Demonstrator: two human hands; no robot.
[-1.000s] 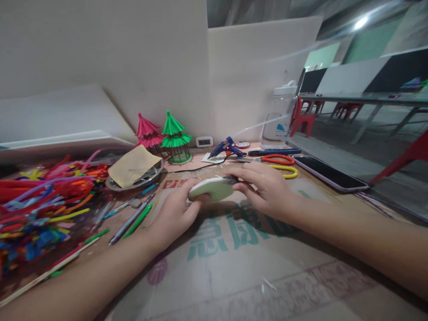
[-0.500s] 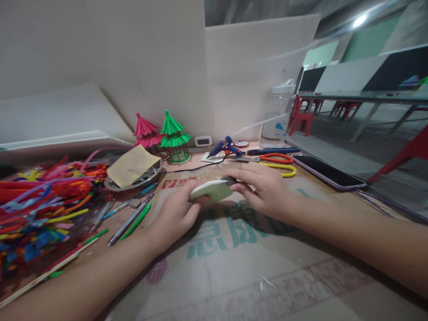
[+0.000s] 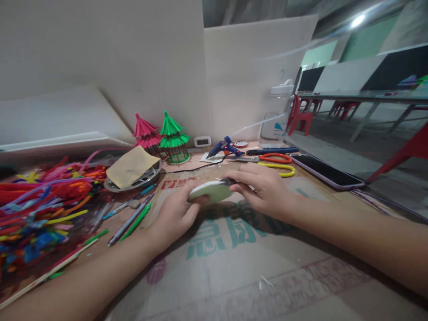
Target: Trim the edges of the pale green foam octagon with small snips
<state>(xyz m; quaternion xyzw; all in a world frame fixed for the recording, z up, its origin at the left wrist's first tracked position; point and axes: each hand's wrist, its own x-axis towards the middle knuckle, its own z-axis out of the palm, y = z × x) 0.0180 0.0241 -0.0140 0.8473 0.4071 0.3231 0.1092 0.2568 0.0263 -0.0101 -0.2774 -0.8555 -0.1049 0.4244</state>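
Head view: left hand (image 3: 177, 209) is partly closed, thumb and fingers pinching the left edge of a flat, rounded, pale green and white disc (image 3: 212, 191). Right hand (image 3: 262, 187) is half curled, fingertips gripping a small dark piece (image 3: 228, 181) at the disc's right end; too small to tell what it is, or whether those fingers touch the disc too. Disc is held tilted between both hands, above a brown printed cardboard sheet (image 3: 214, 290). Thin white scraps (image 3: 266, 281) lie on the cardboard, near side.

Behind the hands: blue glue gun (image 3: 224, 146) with small red light, white digital display box (image 3: 202, 141) just beside it. Metal scissors with orange and yellow handle loops (image 3: 277, 155) lie beyond right hand; black-screened phone (image 3: 326, 171) in pale purple case further right. Clear plastic bottle (image 3: 273, 120) with white lid stands at back.

Left side: pink hut-shaped model (image 3: 146, 131) beside green hut-shaped model (image 3: 174, 139), yellowish paper sheet (image 3: 131, 167) on metal dish (image 3: 156, 169), pile of multicoloured fuzzy craft stems (image 3: 43, 191), green pen (image 3: 137, 220) nearest left forearm.
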